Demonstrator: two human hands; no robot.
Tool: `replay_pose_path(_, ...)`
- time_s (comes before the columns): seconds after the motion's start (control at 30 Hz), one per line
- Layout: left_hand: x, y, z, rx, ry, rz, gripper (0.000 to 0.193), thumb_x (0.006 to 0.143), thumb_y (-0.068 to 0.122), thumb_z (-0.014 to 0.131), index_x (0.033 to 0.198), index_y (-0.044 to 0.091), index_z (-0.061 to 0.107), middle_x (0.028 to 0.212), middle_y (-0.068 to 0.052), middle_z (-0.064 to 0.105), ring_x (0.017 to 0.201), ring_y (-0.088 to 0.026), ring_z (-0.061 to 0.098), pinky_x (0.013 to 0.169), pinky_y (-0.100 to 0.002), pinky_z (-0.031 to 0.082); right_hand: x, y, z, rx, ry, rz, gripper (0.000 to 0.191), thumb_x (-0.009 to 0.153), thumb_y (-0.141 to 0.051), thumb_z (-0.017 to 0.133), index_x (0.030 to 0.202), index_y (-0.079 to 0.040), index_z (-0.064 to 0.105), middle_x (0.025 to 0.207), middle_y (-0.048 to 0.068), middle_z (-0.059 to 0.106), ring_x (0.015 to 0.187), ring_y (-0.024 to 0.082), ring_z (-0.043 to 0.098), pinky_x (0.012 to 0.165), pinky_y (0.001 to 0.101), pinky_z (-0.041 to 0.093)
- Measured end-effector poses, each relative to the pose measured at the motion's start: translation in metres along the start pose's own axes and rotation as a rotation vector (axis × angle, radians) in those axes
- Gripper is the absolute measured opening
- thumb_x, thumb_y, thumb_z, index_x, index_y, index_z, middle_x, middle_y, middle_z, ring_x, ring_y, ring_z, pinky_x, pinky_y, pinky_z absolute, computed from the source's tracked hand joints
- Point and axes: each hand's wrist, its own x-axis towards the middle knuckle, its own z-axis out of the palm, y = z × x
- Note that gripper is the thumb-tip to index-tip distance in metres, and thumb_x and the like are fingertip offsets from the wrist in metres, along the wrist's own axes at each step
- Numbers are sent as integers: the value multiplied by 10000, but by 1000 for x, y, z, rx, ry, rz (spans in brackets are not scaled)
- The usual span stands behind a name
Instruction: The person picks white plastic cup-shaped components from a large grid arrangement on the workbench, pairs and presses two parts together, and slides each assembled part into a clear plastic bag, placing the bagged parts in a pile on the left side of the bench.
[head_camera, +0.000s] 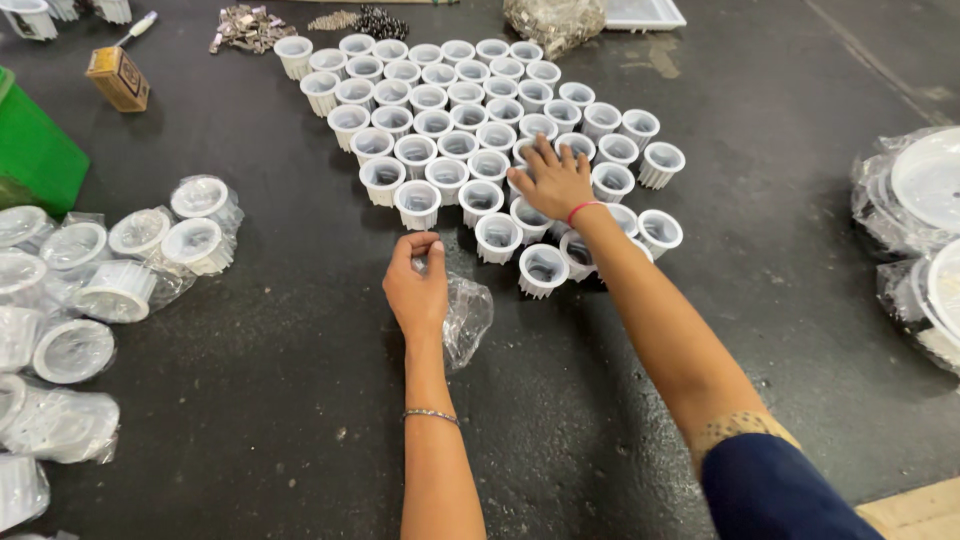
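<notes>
Floor (300, 330): dark, carries everything in view.

Progress, judged from the layout: a large block of unwrapped white cups (470, 120) stands open side up in staggered rows, from near the far edge of the view down to the middle. It holds several dozen pieces. The nearest row is short and ragged, so the block looks unfinished on this side.

Left to do, as it appears: wrapped cups (120, 270) lie in a loose heap near the left edge, each in its own clear bag, some tipped on their sides. I count roughly a dozen, and more are cut off by the frame.

Right hand (555, 180): palm down, fingers spread and released, resting on the cups at the near right part of the block. It grips nothing.

Left hand (415, 285): fingertips pinched on an empty bag (465, 315), which lies crumpled on the floor just in front of the block.

Packages and labels:
- Small box (118, 78), tan with a dark printed panel, far left, tilted; a white-handled tool beside it.
- Green bin (35, 150) at the left edge, partly cut off.
- Clear bag of small metal parts (555, 22) at the far edge; loose clips (245, 27) and dark screws (375, 20) to its left.
- White tray (645, 12) at the far edge.
- Bagged white discs (915, 190) at the right edge.
</notes>
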Motion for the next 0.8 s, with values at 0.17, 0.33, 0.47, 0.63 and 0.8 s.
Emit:
replay_pose_path(0.17, -2, 1, -1, -4, 8, -18, 129, 911, 103, 708, 1029, 52, 722, 931, -65, 765, 889, -180, 731, 837, -324, 541, -9, 3, 1, 17, -18, 82, 731, 962, -670, 377, 1553, -240, 396, 1696, 66, 202, 1520, 436, 200, 1194, 628, 117)
replay_pose_path(0.33, -2, 4, -3, -8, 3, -13, 133, 918, 109, 707, 1037, 51, 719, 932, -62, 765, 874, -177, 730, 826, -326, 547, -2, -1, 4, 25, 62, 144, 598, 984, -505, 426, 1519, -241, 455, 1695, 75, 226, 1522, 439, 208, 1188, 655, 125)
replay_pose_path(0.47, 0, 6, -3, 13, -8, -19, 139, 913, 114, 715, 1038, 53, 722, 928, -57, 757, 864, -173, 716, 807, -326, 544, 6, -1, 1, -2, 67, 155, 519, 960, -421, 490, 1458, -272, 515, 1680, 87, 237, 1496, 437, 241, 1156, 682, 147)
replay_pose_path(0.63, 1, 6, -2, 20, -26, -31, 145, 907, 113, 714, 1041, 58, 725, 927, -47, 754, 865, -162, 714, 803, -320, 538, 7, -4, -7, 36, 73, 170, 384, 938, -391, 619, 1311, -304, 645, 1601, 78, 359, 1435, 424, 344, 1117, 676, 239)
replay_pose_path(0.8, 3, 5, -4, 5, -28, -48, 142, 913, 120, 712, 1041, 59, 723, 921, -45, 755, 859, -159, 711, 804, -313, 536, 16, -3, -19, 65, 22, 195, 302, 898, -329, 713, 1193, -270, 720, 1464, 73, 485, 1306, 419, 469, 1001, 695, 366)
